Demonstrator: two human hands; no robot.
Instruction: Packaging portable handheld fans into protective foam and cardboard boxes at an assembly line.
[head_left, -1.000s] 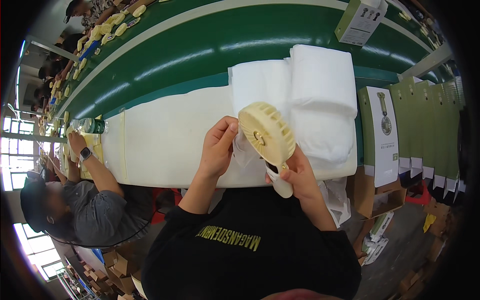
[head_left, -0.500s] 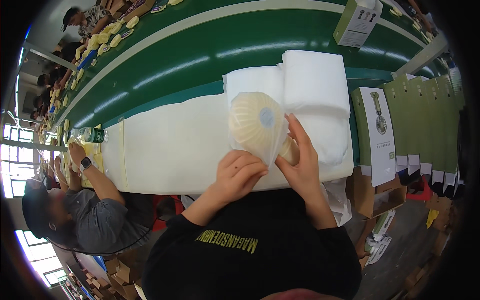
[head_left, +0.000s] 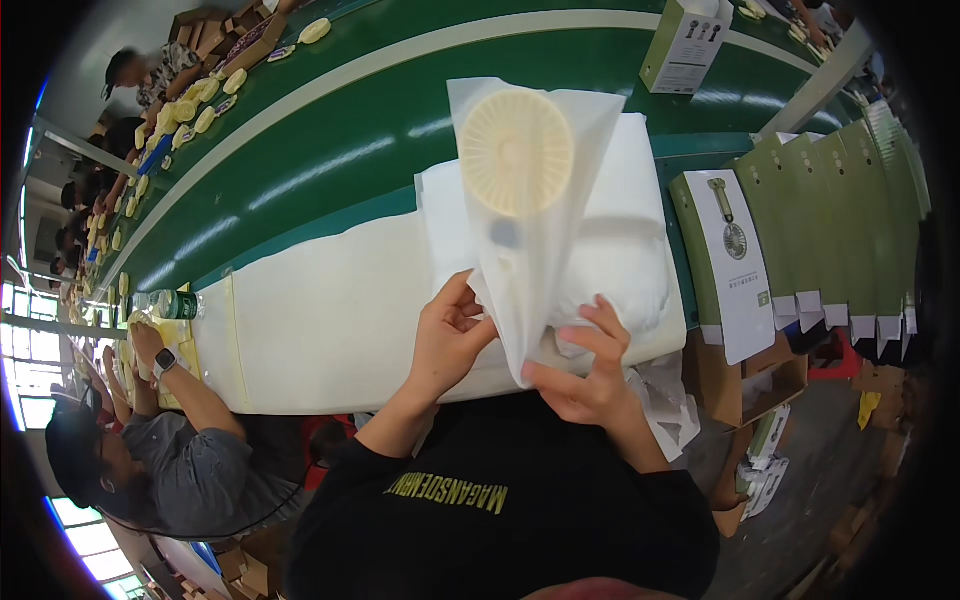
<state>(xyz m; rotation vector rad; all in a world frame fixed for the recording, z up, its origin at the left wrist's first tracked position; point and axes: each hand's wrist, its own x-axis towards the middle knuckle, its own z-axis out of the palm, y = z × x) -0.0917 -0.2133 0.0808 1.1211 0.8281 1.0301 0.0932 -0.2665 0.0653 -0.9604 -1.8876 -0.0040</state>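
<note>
A cream handheld fan (head_left: pixel 515 155) lies inside a translucent white bag (head_left: pixel 590 125), its round ribbed head toward the far side and its handle running toward me, blurred by the film. My left hand (head_left: pixel 450 338) is closed on the bag's left edge, low down. With thumb and fingers, my right hand (head_left: pixel 588 368) grips the narrow lower end of the bag. Beneath and behind the bagged fan are stacks of white bags (head_left: pixel 628 265) on the pale padded table cover (head_left: pixel 320 315).
Green-and-white cartons (head_left: pixel 730 265) stand in a row at right, above an open brown box (head_left: pixel 770 385). Another carton (head_left: pixel 685 45) stands on the green conveyor (head_left: pixel 340 120). At left a co-worker's arm (head_left: pixel 200 385) reaches near a plastic bottle (head_left: pixel 178 304).
The bagged fan has turned over and swung up, showing its round face farther from me. My right hand has moved down to the bag's lower end; my left hand holds its left edge.
</note>
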